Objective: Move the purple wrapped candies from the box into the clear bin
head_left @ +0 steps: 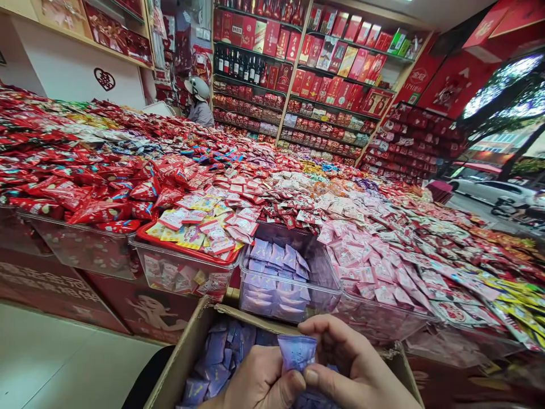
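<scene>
Ref. landmark: clear bin [324,266] w/ stacked purple pkts [275,281]. The single purple pkt [297,351] is on the near side of the bin, just short of its front wall & above the open carton [184,344], which also sits on the bin's near side w/ loose purple pkts [218,363] inside. L hand [259,378]: closed, thumb & fingers pinching the pkt's lower end. R hand [355,363]: also gripping, thumb at the pkt's lower corner, index arched up behind. Pkt orientation: approx. upright, crimped end up, crimp line running L–R, roughly parallel to the bin's front wall; lower end hidden by thumbs, so long axis can't be confirmed. R hand appears nearer to the bin, its index tip showing beside the front wall's lower edge; L hand sits farther back, contact w/ bin can't be told
</scene>
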Demonstrator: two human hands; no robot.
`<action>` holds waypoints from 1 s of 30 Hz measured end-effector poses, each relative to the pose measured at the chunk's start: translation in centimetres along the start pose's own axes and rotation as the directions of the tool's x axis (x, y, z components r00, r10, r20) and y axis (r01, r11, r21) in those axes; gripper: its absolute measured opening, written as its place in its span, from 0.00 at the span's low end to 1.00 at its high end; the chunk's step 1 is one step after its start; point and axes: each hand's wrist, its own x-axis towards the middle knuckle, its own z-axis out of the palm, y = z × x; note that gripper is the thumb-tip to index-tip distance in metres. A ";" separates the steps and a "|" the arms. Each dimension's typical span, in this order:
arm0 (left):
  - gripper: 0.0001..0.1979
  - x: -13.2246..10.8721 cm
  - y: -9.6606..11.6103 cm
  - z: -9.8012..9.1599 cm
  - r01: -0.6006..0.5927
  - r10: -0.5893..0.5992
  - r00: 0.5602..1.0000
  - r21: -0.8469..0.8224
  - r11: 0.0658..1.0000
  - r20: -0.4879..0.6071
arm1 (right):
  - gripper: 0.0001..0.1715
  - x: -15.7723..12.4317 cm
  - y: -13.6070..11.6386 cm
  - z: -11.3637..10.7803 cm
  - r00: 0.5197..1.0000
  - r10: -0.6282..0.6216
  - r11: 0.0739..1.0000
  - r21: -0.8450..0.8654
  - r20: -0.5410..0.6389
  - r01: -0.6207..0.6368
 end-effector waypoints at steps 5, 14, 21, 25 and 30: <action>0.26 0.0 -0.2 0.1 0.034 -0.034 0.999 -0.003 0.999 0.010 | 0.13 -0.3 0.5 0.2 0.993 -0.119 0.985 -0.127 -0.019 0.116; 0.34 -0.3 -1.3 0.6 0.023 -0.019 0.998 0.072 0.997 -0.060 | 0.15 4.7 -3.7 -3.8 0.920 -0.219 0.972 -0.150 -0.324 0.179; 0.30 -0.4 -2.2 0.8 -0.098 0.050 0.989 0.379 0.920 0.136 | 0.21 13.9 -1.4 -6.0 0.917 0.157 0.919 -0.286 -0.368 -0.272; 0.25 -0.5 -3.1 1.0 -0.136 0.044 0.981 0.500 0.855 0.191 | 0.23 15.1 0.9 -5.1 0.901 0.254 0.869 -0.326 -0.353 -0.372; 0.33 -0.3 -4.2 1.0 -0.207 0.081 0.969 0.592 0.779 0.232 | 0.20 15.2 1.5 -4.9 0.892 0.287 0.770 -0.471 -0.349 -0.431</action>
